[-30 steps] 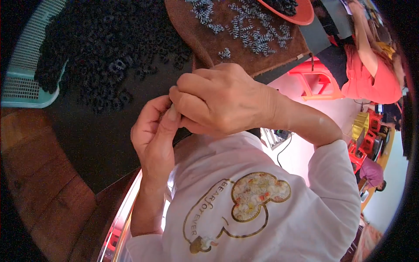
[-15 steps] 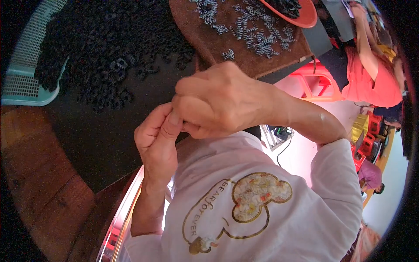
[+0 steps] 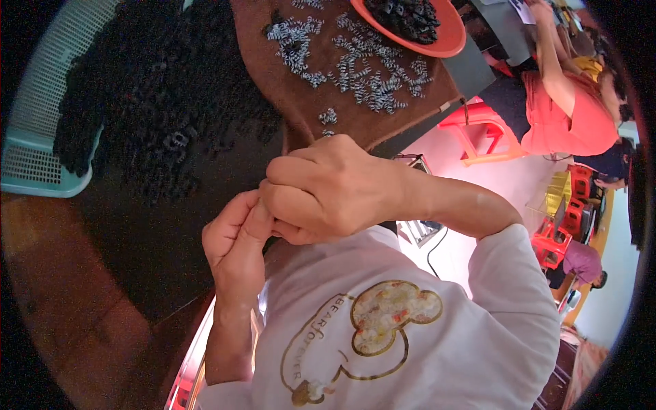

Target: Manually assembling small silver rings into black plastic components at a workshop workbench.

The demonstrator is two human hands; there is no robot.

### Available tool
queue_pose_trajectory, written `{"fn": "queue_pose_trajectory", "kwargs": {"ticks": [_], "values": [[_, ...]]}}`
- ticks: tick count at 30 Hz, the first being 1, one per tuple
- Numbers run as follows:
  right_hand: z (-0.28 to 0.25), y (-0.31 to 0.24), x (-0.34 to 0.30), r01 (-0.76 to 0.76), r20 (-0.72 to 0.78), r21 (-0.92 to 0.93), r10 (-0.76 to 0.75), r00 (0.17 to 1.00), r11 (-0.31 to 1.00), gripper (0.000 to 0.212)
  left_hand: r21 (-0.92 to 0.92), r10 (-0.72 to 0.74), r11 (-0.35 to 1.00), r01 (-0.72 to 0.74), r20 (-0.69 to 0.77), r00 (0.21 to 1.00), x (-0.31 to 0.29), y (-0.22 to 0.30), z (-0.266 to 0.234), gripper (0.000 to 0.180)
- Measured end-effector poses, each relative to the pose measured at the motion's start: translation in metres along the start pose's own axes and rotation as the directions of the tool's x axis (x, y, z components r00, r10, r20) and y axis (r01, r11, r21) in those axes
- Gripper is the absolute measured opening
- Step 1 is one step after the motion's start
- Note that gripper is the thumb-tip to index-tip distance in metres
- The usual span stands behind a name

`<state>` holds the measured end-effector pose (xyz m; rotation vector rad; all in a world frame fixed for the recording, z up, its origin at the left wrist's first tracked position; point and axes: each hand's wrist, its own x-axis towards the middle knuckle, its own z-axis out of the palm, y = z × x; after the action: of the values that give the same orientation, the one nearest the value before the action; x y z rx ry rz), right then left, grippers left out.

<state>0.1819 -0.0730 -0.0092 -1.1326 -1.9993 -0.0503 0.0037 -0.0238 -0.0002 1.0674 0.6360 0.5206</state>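
My left hand [image 3: 236, 229] is closed, its thumb and fingers pinched together against the fingertips of my right hand [image 3: 328, 191]. The right one is curled into a fist above the table's near edge. Whatever they hold between them is hidden by the fingers. Past my hands lies a brown cloth [image 3: 273, 75] bearing many small metal springs [image 3: 369, 68]. To its left spreads a large heap of small black plastic parts [image 3: 171, 96]. An orange-red bowl [image 3: 451, 34] of black parts [image 3: 403, 17] rests at the cloth's far right.
A pale green plastic basket [image 3: 44, 164] is tipped at the left, with black parts spilling from it. The dark tabletop [image 3: 137, 253] reaches toward me. At the right is a red plastic stool [image 3: 478, 133], and a person in a red top [image 3: 567, 113] works beyond it.
The view has shifted, so the table and bowl sit lower and further left in the picture. My hands stay pressed together in much the same grip.
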Motion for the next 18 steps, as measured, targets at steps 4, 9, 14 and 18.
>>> {"fn": "queue_pose_trajectory", "kwargs": {"ticks": [4,9,14,18], "values": [[-0.03,0.008,0.004,-0.029,0.05,0.011,0.028,0.998,1.0,0.028,0.133,0.051,0.989,-0.059,0.063,0.997,0.013,0.007,0.012,0.025],[-0.105,0.065,-0.008,-0.447,-0.112,-0.225,0.433,0.895,0.866,0.033,0.154,0.011,0.988,-0.016,0.033,0.999,0.018,0.009,0.009,0.029],[-0.157,0.109,-0.02,-0.626,-0.021,-0.429,0.686,0.727,0.651,0.033,0.305,-0.03,0.952,0.033,-0.012,0.999,0.018,0.006,-0.004,0.028],[-0.154,0.118,-0.029,-0.62,-0.03,-0.317,0.646,0.763,0.718,0.02,0.359,-0.028,0.932,0.047,-0.057,0.998,0.014,0.003,-0.01,0.025]]}}
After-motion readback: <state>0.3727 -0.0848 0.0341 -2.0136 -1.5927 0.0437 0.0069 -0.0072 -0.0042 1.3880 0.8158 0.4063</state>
